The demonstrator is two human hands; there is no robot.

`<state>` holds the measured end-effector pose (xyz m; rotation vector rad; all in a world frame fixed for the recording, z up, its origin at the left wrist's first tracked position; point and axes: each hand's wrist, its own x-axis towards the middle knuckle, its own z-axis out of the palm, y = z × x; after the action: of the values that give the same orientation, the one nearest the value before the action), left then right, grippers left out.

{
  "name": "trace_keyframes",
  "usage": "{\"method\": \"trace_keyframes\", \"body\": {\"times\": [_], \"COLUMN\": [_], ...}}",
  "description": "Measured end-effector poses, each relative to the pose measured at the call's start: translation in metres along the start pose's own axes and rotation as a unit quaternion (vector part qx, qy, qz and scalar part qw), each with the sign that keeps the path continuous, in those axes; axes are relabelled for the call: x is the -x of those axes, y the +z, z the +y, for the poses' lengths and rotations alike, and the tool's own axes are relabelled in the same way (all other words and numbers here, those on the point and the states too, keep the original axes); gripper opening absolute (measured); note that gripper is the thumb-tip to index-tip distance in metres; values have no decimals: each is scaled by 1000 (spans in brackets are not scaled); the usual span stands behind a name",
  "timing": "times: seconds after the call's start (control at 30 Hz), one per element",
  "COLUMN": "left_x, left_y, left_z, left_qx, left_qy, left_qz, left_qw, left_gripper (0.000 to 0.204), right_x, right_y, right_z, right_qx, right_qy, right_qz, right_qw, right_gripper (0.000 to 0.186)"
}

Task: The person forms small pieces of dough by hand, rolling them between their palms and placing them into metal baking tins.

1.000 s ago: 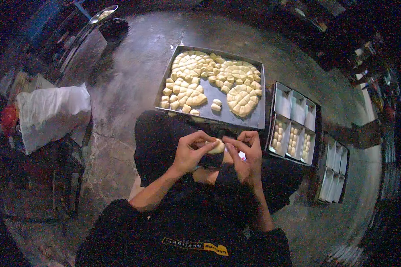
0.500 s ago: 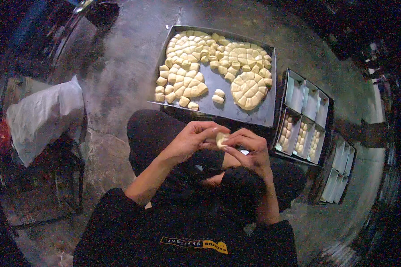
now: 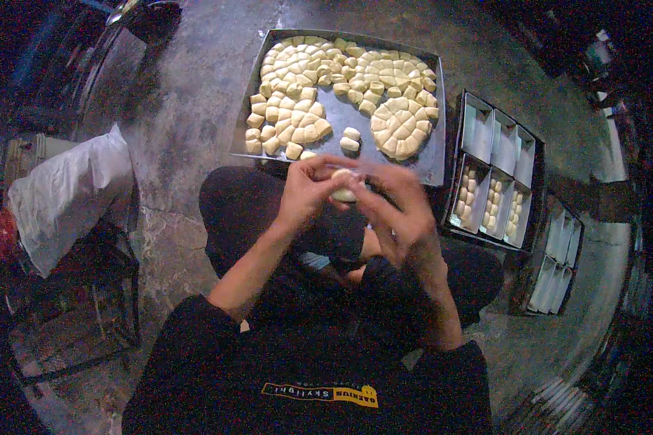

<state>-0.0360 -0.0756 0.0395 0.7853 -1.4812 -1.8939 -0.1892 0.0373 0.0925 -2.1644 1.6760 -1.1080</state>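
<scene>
A small pale dough piece (image 3: 344,195) is held up over my lap, between both hands. The fingers of my left hand (image 3: 306,190) pinch it from the left side. My right hand (image 3: 401,206), smeared by motion, has its thumb and fingers at the dough from the right. Just beyond my hands stands a square metal tray (image 3: 417,165), filled with cut dough portions. Rounded slabs of scored dough (image 3: 400,129) lie in it, still clustered together. Two loose dough pieces (image 3: 350,139) sit on bare metal near the middle of the tray.
To the right, a dark-framed set of rectangular pans (image 3: 503,138) has dough balls (image 3: 494,206) lined up in its nearer compartments. Another pan set (image 3: 555,254) lies farther right. At the left, a white sack (image 3: 72,192) rests on a dark metal frame (image 3: 134,297).
Both hands have risen toward the tray with the dough piece, and the right has turned over it. The view has shifted slightly. The dough in the tray looks the same.
</scene>
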Motion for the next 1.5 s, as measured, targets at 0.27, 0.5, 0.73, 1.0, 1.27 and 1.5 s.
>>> {"method": "trace_keyframes", "body": {"times": [0.27,0.5,0.73,1.0,1.27,1.5], "left_x": [-29,-32,-2,-17,-22,-18], "left_y": [0,-27,-45,-27,-27,-11], "left_z": [-14,-26,-44,-30,-56,-83], "left_qx": [-254,8,208,185,199,188], "left_qy": [100,42,11,52,28,-12], "left_qz": [-4,173,321,310,306,303], "left_qw": [962,984,924,931,931,934], "left_gripper": [49,48,36,40,40,41], "right_x": [-8,-30,-22,-31,-12,18], "right_y": [37,57,106,97,114,136], "right_z": [80,195,190,211,211,232], "right_qx": [-192,-258,-101,6,44,-3], "right_qy": [172,204,122,40,58,68], "right_qz": [-138,-137,-82,-161,-227,-152], "right_qw": [956,934,984,986,971,986], "right_gripper": [38,30,30,49,57,58]}}
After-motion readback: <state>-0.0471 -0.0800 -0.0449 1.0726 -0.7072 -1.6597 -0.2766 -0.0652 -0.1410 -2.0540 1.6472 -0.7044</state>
